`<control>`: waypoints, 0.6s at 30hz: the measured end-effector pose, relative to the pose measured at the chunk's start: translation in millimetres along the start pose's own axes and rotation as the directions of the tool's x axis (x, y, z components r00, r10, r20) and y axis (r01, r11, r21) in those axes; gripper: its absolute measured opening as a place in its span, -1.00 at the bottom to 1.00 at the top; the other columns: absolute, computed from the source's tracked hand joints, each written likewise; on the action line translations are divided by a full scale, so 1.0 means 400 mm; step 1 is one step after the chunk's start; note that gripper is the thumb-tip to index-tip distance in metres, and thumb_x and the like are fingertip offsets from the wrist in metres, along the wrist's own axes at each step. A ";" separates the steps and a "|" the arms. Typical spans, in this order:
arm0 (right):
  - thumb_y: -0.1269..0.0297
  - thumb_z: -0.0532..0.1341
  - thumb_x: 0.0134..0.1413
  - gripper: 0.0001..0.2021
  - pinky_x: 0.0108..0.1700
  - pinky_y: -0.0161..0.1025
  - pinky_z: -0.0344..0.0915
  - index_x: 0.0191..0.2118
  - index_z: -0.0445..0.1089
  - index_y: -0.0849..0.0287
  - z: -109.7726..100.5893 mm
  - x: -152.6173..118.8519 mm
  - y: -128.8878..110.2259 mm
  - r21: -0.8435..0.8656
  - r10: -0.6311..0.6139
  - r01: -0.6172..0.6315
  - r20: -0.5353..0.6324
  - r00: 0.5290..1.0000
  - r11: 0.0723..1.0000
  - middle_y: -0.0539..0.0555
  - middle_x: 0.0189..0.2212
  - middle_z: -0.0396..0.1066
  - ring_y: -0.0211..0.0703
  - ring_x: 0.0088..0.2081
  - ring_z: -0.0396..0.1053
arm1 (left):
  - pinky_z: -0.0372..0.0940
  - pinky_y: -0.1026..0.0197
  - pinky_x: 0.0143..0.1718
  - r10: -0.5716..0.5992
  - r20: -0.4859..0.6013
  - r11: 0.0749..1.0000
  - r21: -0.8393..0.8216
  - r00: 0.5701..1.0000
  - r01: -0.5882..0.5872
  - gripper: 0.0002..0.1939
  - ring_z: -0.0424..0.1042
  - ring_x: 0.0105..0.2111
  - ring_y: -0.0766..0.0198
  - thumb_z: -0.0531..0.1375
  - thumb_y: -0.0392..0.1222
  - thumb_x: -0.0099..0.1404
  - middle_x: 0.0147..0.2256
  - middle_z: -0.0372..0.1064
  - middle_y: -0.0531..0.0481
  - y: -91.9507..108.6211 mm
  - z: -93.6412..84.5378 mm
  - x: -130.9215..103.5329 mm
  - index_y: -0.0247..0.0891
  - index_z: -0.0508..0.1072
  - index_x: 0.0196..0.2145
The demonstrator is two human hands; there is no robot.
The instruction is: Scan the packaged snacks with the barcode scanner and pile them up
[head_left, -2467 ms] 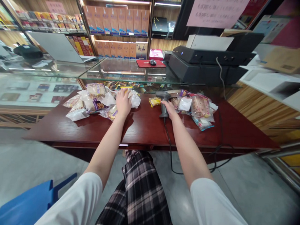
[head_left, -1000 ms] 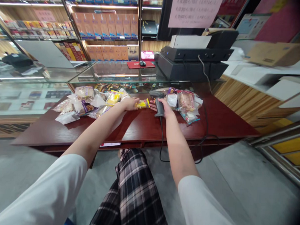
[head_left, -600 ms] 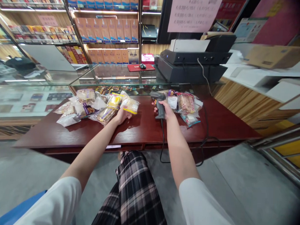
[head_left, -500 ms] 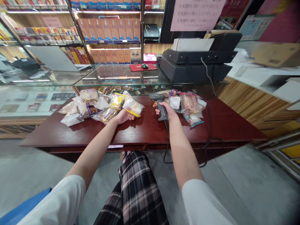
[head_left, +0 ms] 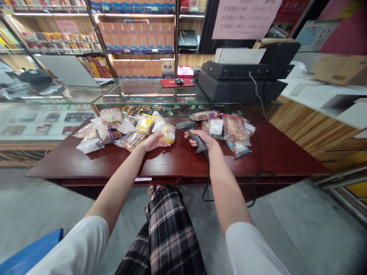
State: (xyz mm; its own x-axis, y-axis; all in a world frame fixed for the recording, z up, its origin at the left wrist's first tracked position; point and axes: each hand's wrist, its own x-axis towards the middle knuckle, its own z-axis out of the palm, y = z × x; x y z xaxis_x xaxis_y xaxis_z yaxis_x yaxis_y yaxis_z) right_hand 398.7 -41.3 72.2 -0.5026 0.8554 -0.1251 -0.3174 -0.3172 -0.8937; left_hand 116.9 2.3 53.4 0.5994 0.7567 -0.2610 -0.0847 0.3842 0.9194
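My right hand (head_left: 203, 139) is wrapped round the grip of a dark handheld scanner (head_left: 186, 125), whose head points left. Its black cable hangs over the desk's front edge. My left hand (head_left: 155, 141) holds a small clear-and-yellow food packet (head_left: 168, 133) tilted up, facing the scanner head. Beside that hand lies a yellow and purple packet (head_left: 138, 132), part of a pile of wrapped food (head_left: 104, 128) on the left. Another group of packets (head_left: 233, 128) rests to the right of the scanner.
The red-brown desk (head_left: 176, 165) backs onto a glass counter (head_left: 137, 87). A mouse (head_left: 179, 81) on a red mat and a black cash register (head_left: 239, 81) stand on the glass. Boxed goods fill the shelves behind. A blue object (head_left: 31, 252) is at lower left.
The packet in my left hand has turned more upright. The scanner has tilted flatter, its head now further left and lower, nearer the packet. The view has shifted slightly.
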 end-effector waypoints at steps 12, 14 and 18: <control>0.31 0.20 0.08 -0.83 -0.60 -0.38 0.11 -0.20 0.33 0.23 -0.003 0.000 0.004 -0.012 -0.032 0.031 -0.014 0.999 0.999 0.13 -0.27 0.51 -0.39 -0.62 0.13 | 0.41 0.21 -0.30 0.042 -0.076 0.999 -0.009 0.996 -0.043 -0.65 0.55 -0.41 0.19 0.05 -0.22 0.29 -0.35 0.54 -0.24 -0.001 0.020 -0.002 -0.47 0.38 -0.03; 0.30 0.20 0.07 -0.83 -0.59 -0.37 0.14 -0.20 0.33 0.24 -0.001 -0.001 0.002 -0.010 -0.034 0.034 -0.035 0.999 0.999 0.21 -0.20 0.54 -0.39 -0.61 0.14 | 0.40 0.22 -0.34 0.069 -0.109 0.997 -0.013 0.992 -0.071 -0.63 0.53 -0.44 0.20 0.06 -0.11 0.31 -0.38 0.52 -0.24 -0.003 0.024 -0.001 -0.47 0.38 -0.06; 0.27 0.22 0.04 -0.81 -0.59 -0.36 0.16 -0.21 0.33 0.23 0.002 0.003 0.005 -0.023 -0.081 0.080 -0.057 0.995 0.997 0.26 -0.13 0.54 -0.38 -0.61 0.16 | 0.42 0.15 -0.26 0.206 -0.160 0.978 0.010 0.965 -0.207 -0.50 0.52 -0.35 0.19 0.08 0.09 0.31 -0.27 0.50 -0.19 -0.005 0.031 -0.003 -0.38 0.33 0.01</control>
State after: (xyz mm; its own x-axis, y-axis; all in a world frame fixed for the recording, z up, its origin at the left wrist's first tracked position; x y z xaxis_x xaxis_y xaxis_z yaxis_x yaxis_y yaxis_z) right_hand 396.9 -41.3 70.8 -0.4284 0.9003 -0.0769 -0.3376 -0.2384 -0.9106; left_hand 126.2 -5.7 55.5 0.4341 0.8942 -0.1094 -0.1987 0.2135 0.9565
